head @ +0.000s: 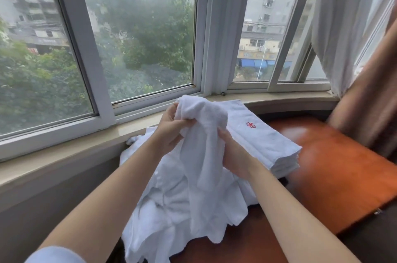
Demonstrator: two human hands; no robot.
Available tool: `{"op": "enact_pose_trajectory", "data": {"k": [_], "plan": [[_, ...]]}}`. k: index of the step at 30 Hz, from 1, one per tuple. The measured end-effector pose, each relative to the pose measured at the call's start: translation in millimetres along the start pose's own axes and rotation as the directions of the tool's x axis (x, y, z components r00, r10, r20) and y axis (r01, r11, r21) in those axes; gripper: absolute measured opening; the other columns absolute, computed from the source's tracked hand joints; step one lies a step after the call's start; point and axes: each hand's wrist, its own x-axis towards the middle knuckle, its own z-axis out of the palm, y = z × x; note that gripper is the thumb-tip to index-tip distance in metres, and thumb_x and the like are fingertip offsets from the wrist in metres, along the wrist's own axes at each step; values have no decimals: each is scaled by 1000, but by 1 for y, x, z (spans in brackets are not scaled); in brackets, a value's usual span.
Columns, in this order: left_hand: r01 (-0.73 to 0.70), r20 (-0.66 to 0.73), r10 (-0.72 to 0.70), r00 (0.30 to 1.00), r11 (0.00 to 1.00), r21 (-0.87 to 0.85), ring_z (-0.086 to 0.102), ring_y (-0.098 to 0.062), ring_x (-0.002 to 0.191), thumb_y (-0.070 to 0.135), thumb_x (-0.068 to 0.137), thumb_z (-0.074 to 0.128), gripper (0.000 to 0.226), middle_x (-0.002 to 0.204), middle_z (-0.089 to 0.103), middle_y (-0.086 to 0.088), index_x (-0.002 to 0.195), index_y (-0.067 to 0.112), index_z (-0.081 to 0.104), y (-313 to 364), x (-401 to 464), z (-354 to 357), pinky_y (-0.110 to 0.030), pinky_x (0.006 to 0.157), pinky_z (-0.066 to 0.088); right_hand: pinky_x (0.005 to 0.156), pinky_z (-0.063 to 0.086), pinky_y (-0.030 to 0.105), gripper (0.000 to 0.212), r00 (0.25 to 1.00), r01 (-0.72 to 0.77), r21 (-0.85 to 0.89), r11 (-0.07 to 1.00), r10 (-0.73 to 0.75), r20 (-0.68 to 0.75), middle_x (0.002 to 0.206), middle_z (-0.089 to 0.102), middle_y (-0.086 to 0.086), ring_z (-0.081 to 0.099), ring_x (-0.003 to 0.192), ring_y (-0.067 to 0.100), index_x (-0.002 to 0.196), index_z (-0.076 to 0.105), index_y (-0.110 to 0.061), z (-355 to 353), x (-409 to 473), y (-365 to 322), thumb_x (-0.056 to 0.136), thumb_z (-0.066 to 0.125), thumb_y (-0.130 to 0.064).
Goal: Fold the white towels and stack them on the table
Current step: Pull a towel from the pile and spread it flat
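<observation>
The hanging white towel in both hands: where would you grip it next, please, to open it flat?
Probably the hanging towel is best pinched at two corners of its bunched upper edge, where the left hand and right hand hold it, coming from each side; the rest hangs free.

1. Held towel (pixel 202 155): white terry cloth, fluffy, matt.
2. Folded stack (pixel 264 144): same cloth w/ red stitched logo (pixel 250 124).
3. Bench (pixel 335 168): reddish wood, glossy.
4. Window frame (pixel 86 52): smooth, painted white.
</observation>
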Motion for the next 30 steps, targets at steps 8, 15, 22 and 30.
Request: {"op": "enact_pose_trajectory", "data": {"k": [8,15,22,30], "plan": [[-113,181,136,974,985,-133,65,-19,77,-15,67,53,49,87,63,-9,112,6,57,4,46,101,-27,64,55,79,54,35,47,919,370,17,929,-364,-149,101,71,9,65,95,25,115,63,-7,-58,-17,-49,70,75,-5],[-194,25,193,981,967,167,59,-22,97,18,50,65,56,111,60,-12,106,15,65,-72,82,179,-23,75,48,65,56,27,31,848,492,152,857,-433,-306,88,73,2,70,77,15,90,75,-28,-171,-43,-94,61,82,-20],[-44,13,42,999,930,364,58,-8,105,16,59,76,94,128,49,15,136,46,31,-138,137,262,-28,84,49,58,54,22,35,878,476,274,836,-435,-200,80,72,4,69,69,17,103,69,-18,-296,-66,-131,70,64,-7],[291,-153,-271,950,947,132,60,-23,85,4,86,59,15,91,66,-10,97,8,67,-197,178,340,-34,70,52,65,55,23,28,794,394,-50,918,-367,-485,91,74,-2,70,83,12,106,66,-23,-398,-66,-115,89,60,-2]]}}
